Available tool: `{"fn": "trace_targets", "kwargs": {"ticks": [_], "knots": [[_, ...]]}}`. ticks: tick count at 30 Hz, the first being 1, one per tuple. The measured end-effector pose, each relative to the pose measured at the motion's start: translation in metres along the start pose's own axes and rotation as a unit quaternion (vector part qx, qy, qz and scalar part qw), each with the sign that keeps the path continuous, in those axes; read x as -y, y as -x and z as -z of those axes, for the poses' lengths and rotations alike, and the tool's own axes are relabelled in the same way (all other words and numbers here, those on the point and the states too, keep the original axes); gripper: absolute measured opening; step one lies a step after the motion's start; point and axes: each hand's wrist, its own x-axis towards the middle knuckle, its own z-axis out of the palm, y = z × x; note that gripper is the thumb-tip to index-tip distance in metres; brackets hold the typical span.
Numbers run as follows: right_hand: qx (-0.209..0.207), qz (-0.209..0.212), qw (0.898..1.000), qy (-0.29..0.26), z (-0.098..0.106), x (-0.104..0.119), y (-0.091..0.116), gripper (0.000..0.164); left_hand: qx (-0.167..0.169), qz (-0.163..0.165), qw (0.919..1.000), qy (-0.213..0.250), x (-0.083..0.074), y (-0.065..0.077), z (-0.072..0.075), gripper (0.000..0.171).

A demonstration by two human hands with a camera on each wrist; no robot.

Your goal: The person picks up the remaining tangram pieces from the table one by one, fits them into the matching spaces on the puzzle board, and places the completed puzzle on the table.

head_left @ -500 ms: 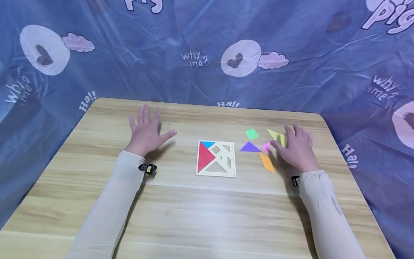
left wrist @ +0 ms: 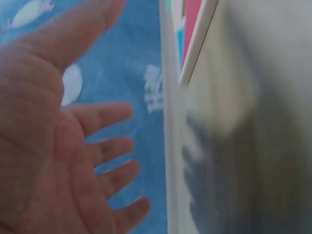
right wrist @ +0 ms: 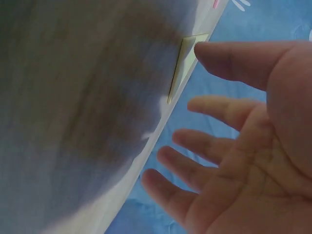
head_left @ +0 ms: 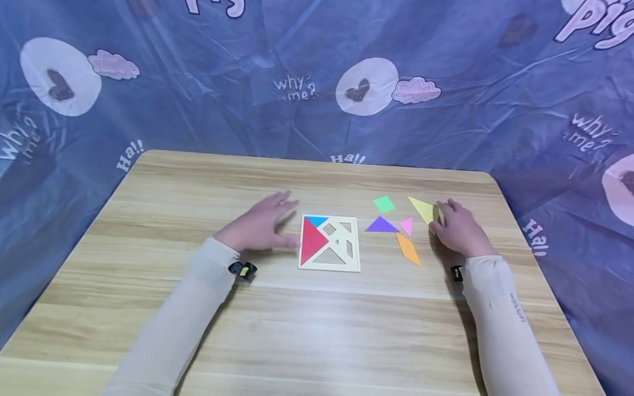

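Hovering just left of the frame's centre, my left hand has its fingers spread beside the left edge of a cream tray in mid-frame, where a red triangle and a blue triangle sit. Farther right on the counter lie a purple triangle, green square, pink triangle and orange piece. At centre-right, beside the yellow triangle, my right hand has loosely bent fingers, apart; I cannot tell whether they touch it.
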Motion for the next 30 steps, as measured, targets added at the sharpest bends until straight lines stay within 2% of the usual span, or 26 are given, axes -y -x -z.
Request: {"fn": "trace_targets", "kwargs": {"ticks": [5,9,14,21,28,30], "knots": [[0.036,0.007,0.999,0.015,-0.001,0.0,-0.002,0.063,0.052,-0.022,0.9984,0.006,-0.017,-0.002,-0.016,0.108],[0.032,0.018,0.999,0.026,0.0,0.0,-0.001,0.055,0.077,-0.017,0.9969,0.003,-0.023,-0.003,-0.024,0.113],[0.014,0.03,0.999,0.01,0.001,0.001,0.002,0.046,0.078,-0.017,0.9964,-0.027,-0.026,-0.005,-0.032,0.113],[0.015,0.013,1.0,-0.01,-0.001,-0.001,0.0,0.068,0.065,-0.01,0.9968,-0.046,-0.028,-0.007,-0.038,0.119],[0.05,0.012,0.999,-0.002,0.002,-0.001,0.003,0.051,0.061,0.0,0.9972,-0.043,-0.027,-0.007,-0.036,0.122],[0.054,0.019,0.998,0.001,0.002,-0.001,0.004,0.053,0.058,0.006,0.9972,-0.048,-0.026,-0.007,-0.035,0.123]]}}
